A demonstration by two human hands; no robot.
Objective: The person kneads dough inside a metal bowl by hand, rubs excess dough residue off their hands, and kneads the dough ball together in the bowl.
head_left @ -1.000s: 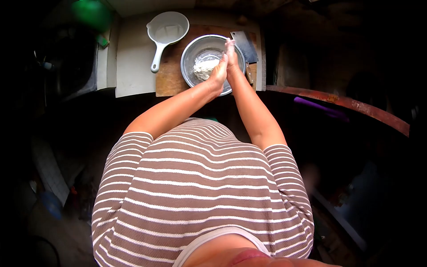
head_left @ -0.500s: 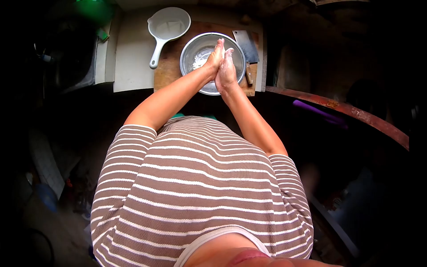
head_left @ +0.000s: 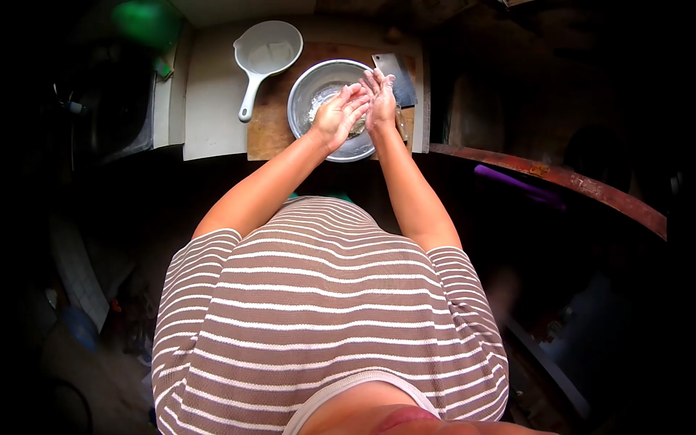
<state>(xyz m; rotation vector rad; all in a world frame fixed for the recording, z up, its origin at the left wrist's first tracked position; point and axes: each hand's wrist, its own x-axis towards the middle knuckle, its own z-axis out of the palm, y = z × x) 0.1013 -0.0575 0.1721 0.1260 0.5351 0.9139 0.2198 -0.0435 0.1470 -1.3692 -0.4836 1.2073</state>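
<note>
Above a metal bowl, my left hand is open, its palm turned inward and its back toward me. My right hand is beside it, also open, with its floury fingers spread and pointing away from me. The fingertips of the two hands are close together; whether they touch I cannot tell. White flour and some dough-like stuff lie in the bowl, partly hidden by my hands.
The bowl stands on a wooden cutting board. A cleaver lies at the board's right, its handle partly behind my right hand. To the left is a white dipper with its handle toward me. A red-brown ledge runs off to the right.
My hands were pressed together palm to palm; now they have parted, the left lower and to the left. The fingers have spread, and the whole view has shifted slightly.
</note>
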